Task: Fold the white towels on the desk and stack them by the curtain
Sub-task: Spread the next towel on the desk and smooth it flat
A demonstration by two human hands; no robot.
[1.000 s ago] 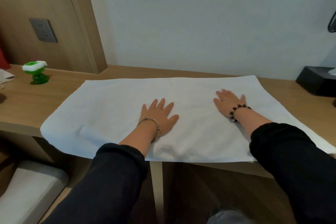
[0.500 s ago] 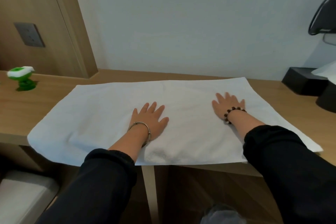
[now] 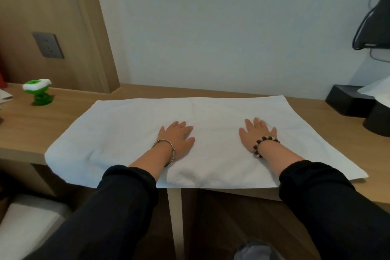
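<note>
Little has changed: left grip [image 3: 177,141] and right grip [image 3: 256,135] stay spread flat, holding nothing, smoothing the towel [image 3: 118,133] on the bench [image 3: 27,133]; folding likely follows.

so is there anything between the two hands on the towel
Nothing but bare towel: in the head view the left hand and right hand lie flat on it with only white cloth between.

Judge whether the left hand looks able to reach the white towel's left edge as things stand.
Probably yes. The left hand lies flat on the white towel, and the cloth between it and the left edge is bare. The green toy stands apart on the desk, out of that path.
</note>
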